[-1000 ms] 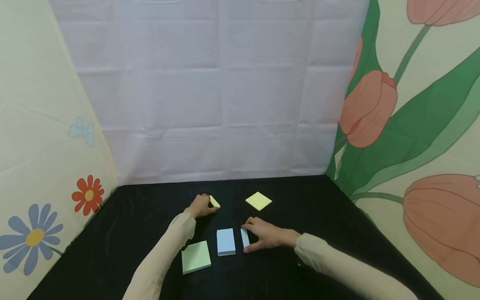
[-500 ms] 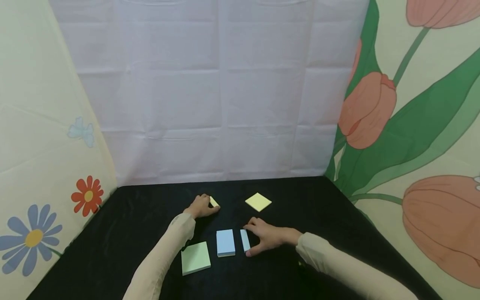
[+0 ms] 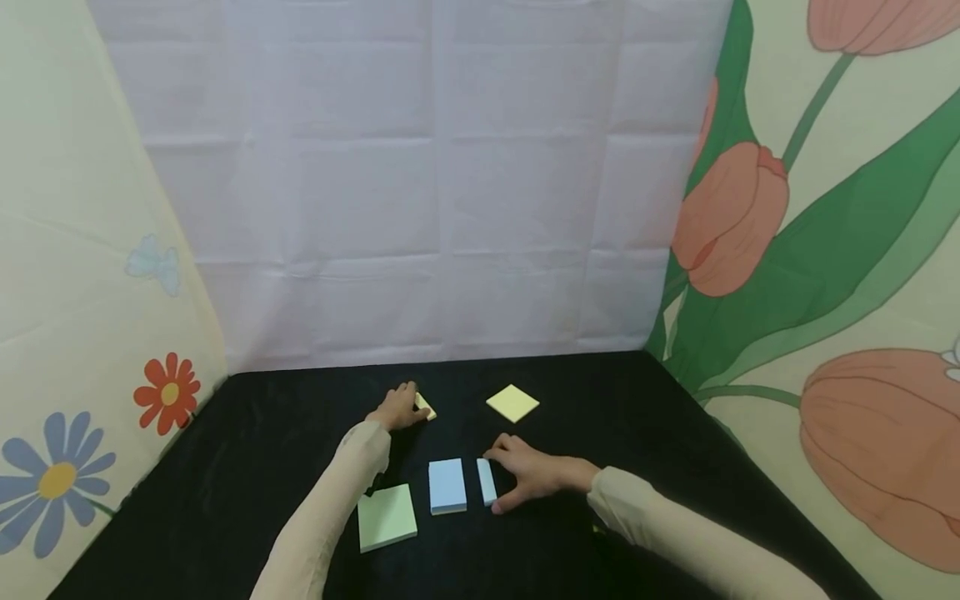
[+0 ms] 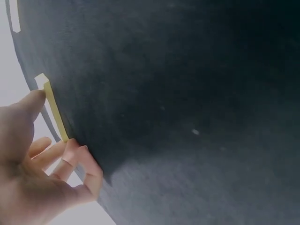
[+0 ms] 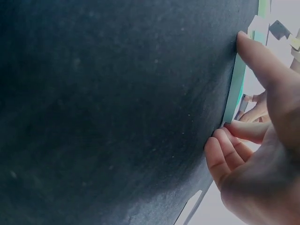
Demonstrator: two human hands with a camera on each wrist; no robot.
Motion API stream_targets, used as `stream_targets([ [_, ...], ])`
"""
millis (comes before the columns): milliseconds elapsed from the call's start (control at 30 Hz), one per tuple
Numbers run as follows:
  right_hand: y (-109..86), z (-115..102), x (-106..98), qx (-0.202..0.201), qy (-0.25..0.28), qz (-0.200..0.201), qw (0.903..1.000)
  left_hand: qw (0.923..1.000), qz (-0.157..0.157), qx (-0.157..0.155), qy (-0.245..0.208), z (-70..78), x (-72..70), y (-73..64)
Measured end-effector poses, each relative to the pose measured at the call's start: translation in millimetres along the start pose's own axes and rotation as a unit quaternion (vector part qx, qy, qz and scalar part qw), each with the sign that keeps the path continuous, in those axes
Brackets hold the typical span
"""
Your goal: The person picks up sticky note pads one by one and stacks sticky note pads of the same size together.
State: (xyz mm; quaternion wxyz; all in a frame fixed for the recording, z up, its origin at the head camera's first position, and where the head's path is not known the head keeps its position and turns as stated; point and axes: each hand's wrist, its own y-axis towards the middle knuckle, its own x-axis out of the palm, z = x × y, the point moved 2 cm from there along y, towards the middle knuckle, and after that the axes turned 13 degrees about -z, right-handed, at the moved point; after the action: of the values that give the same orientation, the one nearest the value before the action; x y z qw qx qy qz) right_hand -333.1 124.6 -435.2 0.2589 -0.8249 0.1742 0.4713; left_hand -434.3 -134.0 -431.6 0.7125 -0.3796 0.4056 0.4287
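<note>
At the back left in the head view, my left hand (image 3: pixel 396 408) pinches a small yellow sticky-note pad (image 3: pixel 425 406). The left wrist view shows the thumb at one end of this pad (image 4: pixel 55 110) and fingertips at the other; part of its top is hidden by the hand in the head view. Nearer the middle, my right hand (image 3: pixel 534 468) holds a narrow light-blue sticky-note pad (image 3: pixel 487 482) by its two short ends, between thumb and finger. Just left of that pad lies a wider blue pad (image 3: pixel 447 485), with a small gap between them.
A square green pad (image 3: pixel 387 517) lies at the front left, beside the left sleeve (image 3: pixel 330 508). Toward the back, a yellow square pad (image 3: pixel 513 402) is turned like a diamond on the black cloth (image 3: pixel 600 400). A yellow bit (image 3: pixel 597 529) shows under the right sleeve (image 3: pixel 660 525).
The head view has shifted slightly. My right thumb has moved a little toward the near end of the narrow blue pad. The left hand's yellow pad has come slightly nearer; the other pads stay put.
</note>
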Motion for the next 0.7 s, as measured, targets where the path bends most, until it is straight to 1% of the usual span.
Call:
stream_targets([
  [67, -1.1, -1.8, -1.0, -0.011, -0.006, 0.0, 0.9999, 1.0, 0.001, 0.004, -0.004, 1.3, -2.1, -1.2],
  [167, -2.7, -4.8, -1.9, -0.014, -0.004, -0.004, 0.9999, 0.9999, -0.002, 0.001, -0.01, 4.2, -5.0, -2.5],
  [267, -3.3, -7.0, -2.0, 0.001, -0.008, -0.007, 0.9999, 0.9997, -0.003, -0.007, -0.022, 6.2, -7.0, -2.3],
  [400, -1.4, -7.0, -0.1, 0.025, -0.016, -0.004, 0.9995, 0.9989, 0.006, -0.017, -0.044, 5.7, -6.5, 0.9],
  [600, 0.3, -6.9, 1.3, 0.038, -0.017, -0.005, 0.9991, 0.9955, 0.028, -0.028, -0.085, 5.8, -4.1, 5.0],
  [700, 0.3, -6.4, 2.0, 0.04, -0.016, -0.004, 0.9991, 0.9944, 0.037, -0.028, -0.095, 7.4, -2.9, 4.8],
])
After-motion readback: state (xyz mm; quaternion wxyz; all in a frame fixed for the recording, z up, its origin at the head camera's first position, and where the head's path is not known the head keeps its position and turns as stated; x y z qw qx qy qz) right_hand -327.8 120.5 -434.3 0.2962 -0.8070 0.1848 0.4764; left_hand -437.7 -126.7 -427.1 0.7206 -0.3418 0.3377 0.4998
